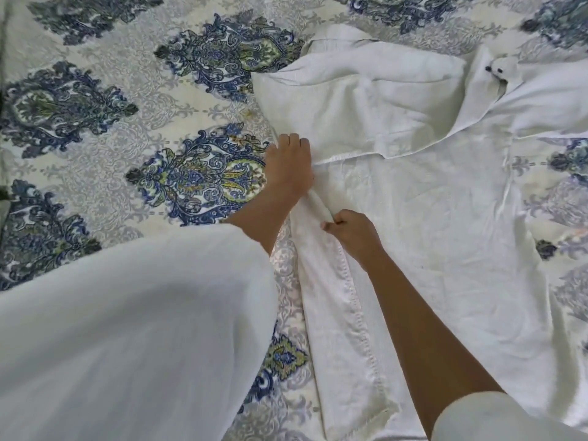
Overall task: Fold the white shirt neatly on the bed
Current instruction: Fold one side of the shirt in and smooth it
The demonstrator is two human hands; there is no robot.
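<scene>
At the far left the bed showed only its blue-and-green patterned spread, and the person's own loose white sleeve filled the near left corner. Just right of centre the left hand lay back-up on the left edge of the white shirt, fingers pointing to the far side. Its thumb and palm were hidden, so I cannot tell whether its grip had closed on cloth or merely pressed it down. Just to its right and nearer, the right hand had its fingers curled, its grip pinching a raised roll of the shirt's side edge that ran up toward the left hand. From there a stitched edge ran to the near side.

The shirt lay spread over the right half of the bed, wrinkled, with one shirt sleeve already laid across its upper part and the collar, with dark buttons, bunched at the far right.

The likeliest trouble was a crooked fold: if the two hands carried the edge over unevenly, the crease would probably slant. Pulling could also drag the body across the spread and disturb the laid sleeve, and the creases already in the cloth might get trapped inside the fold unless smoothed.
</scene>
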